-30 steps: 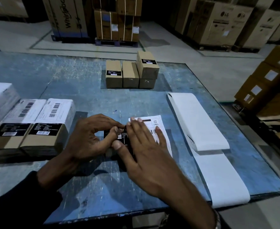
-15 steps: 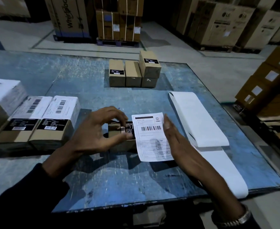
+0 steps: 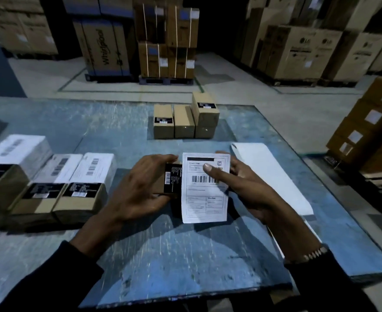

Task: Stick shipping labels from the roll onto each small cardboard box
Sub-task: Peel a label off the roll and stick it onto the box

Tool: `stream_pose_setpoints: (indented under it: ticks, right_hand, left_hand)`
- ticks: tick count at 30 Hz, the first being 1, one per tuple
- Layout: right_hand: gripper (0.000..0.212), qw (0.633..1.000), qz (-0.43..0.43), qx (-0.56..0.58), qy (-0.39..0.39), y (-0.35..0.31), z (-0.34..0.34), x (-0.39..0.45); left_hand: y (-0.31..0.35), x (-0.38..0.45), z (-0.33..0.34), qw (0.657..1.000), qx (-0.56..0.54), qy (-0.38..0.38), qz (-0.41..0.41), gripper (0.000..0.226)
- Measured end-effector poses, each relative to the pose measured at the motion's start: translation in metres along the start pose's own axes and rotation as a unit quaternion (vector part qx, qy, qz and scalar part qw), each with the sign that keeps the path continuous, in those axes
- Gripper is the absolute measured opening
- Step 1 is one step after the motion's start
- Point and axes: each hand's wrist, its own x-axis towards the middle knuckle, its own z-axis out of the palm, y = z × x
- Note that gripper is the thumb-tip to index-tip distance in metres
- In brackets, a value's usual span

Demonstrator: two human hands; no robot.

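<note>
My left hand (image 3: 138, 188) grips a small cardboard box (image 3: 170, 180) with a black printed panel, held just above the blue table (image 3: 185, 255). My right hand (image 3: 241, 183) holds a white shipping label (image 3: 204, 199) against the box's right side, thumb pressing on the label's front near the barcode and fingers behind it. The label's lower half hangs free below the box. The white backing strip of the label roll (image 3: 273, 179) lies on the table right of my hands.
Three labelled boxes (image 3: 57, 176) sit in a row at the left. A group of plain small boxes (image 3: 184, 122) stands at the table's far middle, one stacked on another. Large cartons on pallets (image 3: 167, 41) fill the floor beyond and at the right.
The box has been lifted and turned so its black panel faces me. The label moved from lying beside the box to being held against it, my right thumb now on its front.
</note>
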Motion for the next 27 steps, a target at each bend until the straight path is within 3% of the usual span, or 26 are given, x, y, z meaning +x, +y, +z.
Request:
stream_pose_setpoints:
  ticks: [2, 5, 9, 12, 15, 17, 21, 27]
  right_hand:
    - [0.057, 0.998, -0.02, -0.036, -0.057, -0.01, -0.002, 0.017]
    - [0.05, 0.995, -0.079, -0.028, -0.06, -0.024, -0.001, 0.039]
    - [0.044, 0.99, -0.141, 0.007, -0.022, -0.042, 0.0, 0.064]
    - [0.044, 0.989, -0.144, 0.024, 0.001, -0.034, -0.004, 0.077]
    - [0.047, 0.991, -0.134, 0.017, -0.011, -0.02, -0.008, 0.081]
    - [0.048, 0.99, -0.138, 0.003, -0.028, -0.017, -0.008, 0.079]
    - [0.057, 0.987, -0.162, -0.008, -0.015, -0.019, 0.001, 0.073]
    - [0.068, 0.967, -0.243, -0.063, 0.04, -0.023, 0.019, 0.064]
  left_hand:
    - [-0.004, 0.009, -0.004, 0.999, 0.032, 0.019, 0.019, 0.081]
    - [-0.012, 0.027, -0.014, 0.996, 0.04, 0.076, -0.004, 0.08]
    - [-0.017, 0.061, -0.02, 0.979, -0.047, 0.12, -0.16, 0.095]
    - [-0.019, 0.078, -0.024, 0.912, -0.298, 0.062, -0.274, 0.106]
    - [-0.017, 0.076, -0.014, 0.851, -0.396, 0.127, -0.32, 0.095]
    - [-0.008, 0.07, -0.003, 0.84, -0.398, 0.16, -0.333, 0.083]
    - [0.002, 0.068, 0.004, 0.848, -0.349, 0.204, -0.342, 0.092]
    - [0.016, 0.065, 0.01, 0.82, -0.373, 0.244, -0.358, 0.085]
